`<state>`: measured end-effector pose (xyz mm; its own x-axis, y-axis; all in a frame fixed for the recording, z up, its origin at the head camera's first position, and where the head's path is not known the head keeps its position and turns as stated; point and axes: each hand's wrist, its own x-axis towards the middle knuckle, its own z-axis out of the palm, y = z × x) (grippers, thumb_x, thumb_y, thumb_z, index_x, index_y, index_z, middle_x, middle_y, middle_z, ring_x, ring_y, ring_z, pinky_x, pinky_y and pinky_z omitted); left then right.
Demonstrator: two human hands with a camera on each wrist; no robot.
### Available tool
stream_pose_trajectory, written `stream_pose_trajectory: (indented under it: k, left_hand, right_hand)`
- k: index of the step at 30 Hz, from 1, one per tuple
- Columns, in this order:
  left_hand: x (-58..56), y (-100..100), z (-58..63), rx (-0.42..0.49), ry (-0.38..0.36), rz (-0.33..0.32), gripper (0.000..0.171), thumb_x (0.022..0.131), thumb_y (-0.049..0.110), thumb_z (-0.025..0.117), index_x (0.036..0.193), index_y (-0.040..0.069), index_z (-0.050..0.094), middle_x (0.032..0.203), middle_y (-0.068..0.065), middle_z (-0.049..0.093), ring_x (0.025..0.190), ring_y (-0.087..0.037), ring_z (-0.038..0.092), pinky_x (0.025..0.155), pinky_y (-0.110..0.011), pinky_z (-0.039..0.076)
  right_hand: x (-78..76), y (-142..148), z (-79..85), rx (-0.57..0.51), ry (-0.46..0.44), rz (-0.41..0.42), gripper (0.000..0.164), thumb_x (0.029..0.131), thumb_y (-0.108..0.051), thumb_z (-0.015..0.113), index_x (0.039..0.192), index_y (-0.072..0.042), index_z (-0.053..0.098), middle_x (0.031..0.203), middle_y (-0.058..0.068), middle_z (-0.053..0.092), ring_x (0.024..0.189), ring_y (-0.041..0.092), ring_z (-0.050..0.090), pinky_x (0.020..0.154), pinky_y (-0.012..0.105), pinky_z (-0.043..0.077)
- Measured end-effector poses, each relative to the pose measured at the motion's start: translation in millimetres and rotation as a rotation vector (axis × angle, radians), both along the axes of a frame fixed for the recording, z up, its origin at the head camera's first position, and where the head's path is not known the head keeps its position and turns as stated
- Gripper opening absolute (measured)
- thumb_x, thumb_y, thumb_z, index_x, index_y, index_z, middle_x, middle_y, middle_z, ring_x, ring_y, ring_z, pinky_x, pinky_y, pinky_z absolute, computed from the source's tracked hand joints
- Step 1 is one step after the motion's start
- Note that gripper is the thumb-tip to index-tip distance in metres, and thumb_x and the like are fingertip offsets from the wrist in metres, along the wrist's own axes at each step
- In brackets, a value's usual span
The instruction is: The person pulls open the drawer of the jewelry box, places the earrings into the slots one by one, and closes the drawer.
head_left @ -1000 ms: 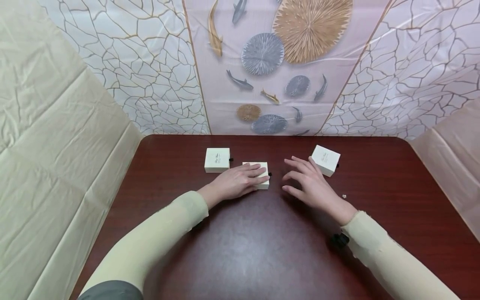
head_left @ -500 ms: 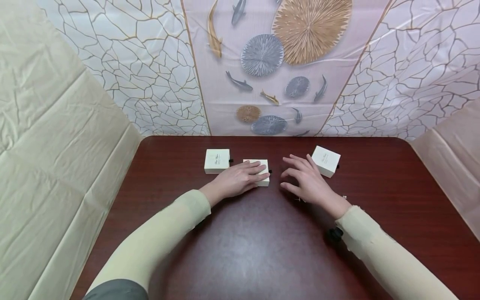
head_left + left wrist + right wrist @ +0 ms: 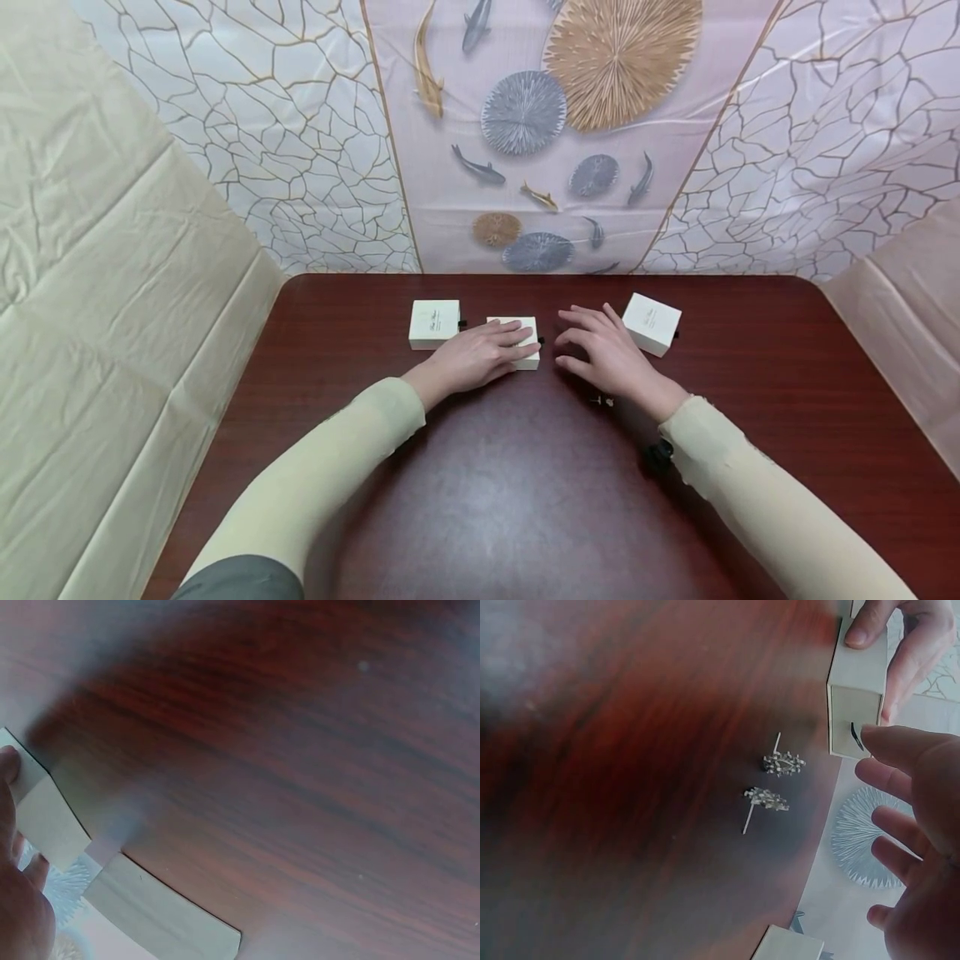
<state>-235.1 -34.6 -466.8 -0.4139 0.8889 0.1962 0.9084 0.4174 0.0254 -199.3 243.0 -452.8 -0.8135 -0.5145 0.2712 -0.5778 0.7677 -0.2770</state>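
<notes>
My left hand (image 3: 480, 356) lies over the middle white drawer box (image 3: 529, 364), fingers across its top. In the right wrist view that hand's thumb (image 3: 861, 634) presses the box's side, gripping it. A dark ribbon pull tab (image 3: 856, 736) sticks out of the drawer's end face. My right hand (image 3: 611, 354) hovers just right of this box, fingers apart and loosely bent, holding nothing. Its index fingertip overlaps the tab in the right wrist view. Two sparkling stud earrings (image 3: 783, 763) lie on the table below the right hand, posts pointing apart.
Another white box (image 3: 433, 325) with printed lettering stands to the left. A third white box (image 3: 651, 323), turned at an angle, is just beyond the right hand. The dark red wooden table (image 3: 480, 492) ends at a patterned cloth backdrop (image 3: 525, 167).
My right hand has moved left toward the middle box, and the earrings now show below its wrist. The middle box has shifted slightly away from me under my left hand.
</notes>
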Motion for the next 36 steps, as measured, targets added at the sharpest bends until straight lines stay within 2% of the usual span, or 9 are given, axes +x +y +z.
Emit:
stream_pose_trajectory:
  k: [14,23,36]
  left_hand:
    - [-3.4,2,-0.7,-0.027,0.030,0.012,0.045,0.108,0.022,0.066,0.153,0.018,0.062,0.159,-0.009,0.056,0.152,-0.028,0.048,0.125,-0.044,0.038]
    - [-7.2,2,-0.1,0.001,0.020,0.006,0.046,0.108,0.023,0.067,0.153,0.017,0.062,0.158,-0.011,0.056,0.151,-0.030,0.048,0.126,-0.044,0.038]
    - [-10.7,3,-2.0,-0.004,0.047,0.006,0.046,0.107,0.023,0.068,0.153,0.017,0.062,0.157,-0.011,0.057,0.150,-0.029,0.049,0.125,-0.043,0.038]
  right_hand:
    - [-18.0,-5,4.7,0.018,-0.025,0.017,0.020,0.093,-0.016,0.084,0.109,-0.005,0.079,0.150,0.022,0.060,0.147,0.044,0.048,0.126,0.071,0.020]
    - [-27.9,-8,7.4,0.029,-0.016,0.017,0.018,0.093,-0.017,0.084,0.107,-0.007,0.079,0.151,0.021,0.060,0.147,0.044,0.047,0.126,0.071,0.021]
    - [-39.2,-11,6.9,0.036,-0.078,-0.014,0.020,0.094,-0.016,0.083,0.111,-0.007,0.080,0.152,0.022,0.059,0.148,0.045,0.046,0.124,0.074,0.020]
